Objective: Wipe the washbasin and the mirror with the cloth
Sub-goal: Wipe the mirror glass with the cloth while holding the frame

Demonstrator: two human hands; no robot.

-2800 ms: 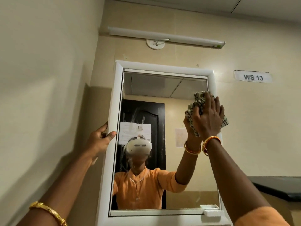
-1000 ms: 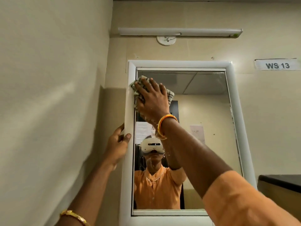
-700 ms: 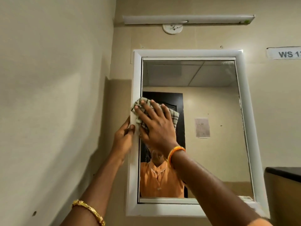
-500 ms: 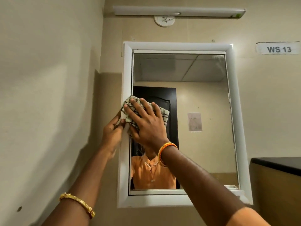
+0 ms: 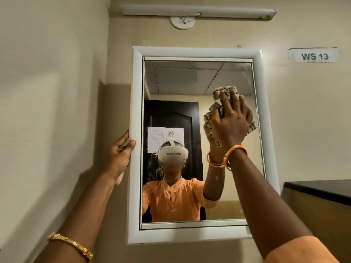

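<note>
A: How's the light?
B: Warm, fairly dim, yellowish. The tube light (image 5: 198,13) above the mirror (image 5: 190,76) looks unlit; the light seems to arrive from behind the viewer.
A: Shadows?
B: A soft broad one falls on the wall left of the mirror's frame, another beneath it. The near forearms are dark.
A: Sharpness?
B: Centre is crisp; the cloth (image 5: 224,92) is slightly smeared. Faint streaks show on the glass. Wide-angle bending bows the wall corner and frame edges.
</note>
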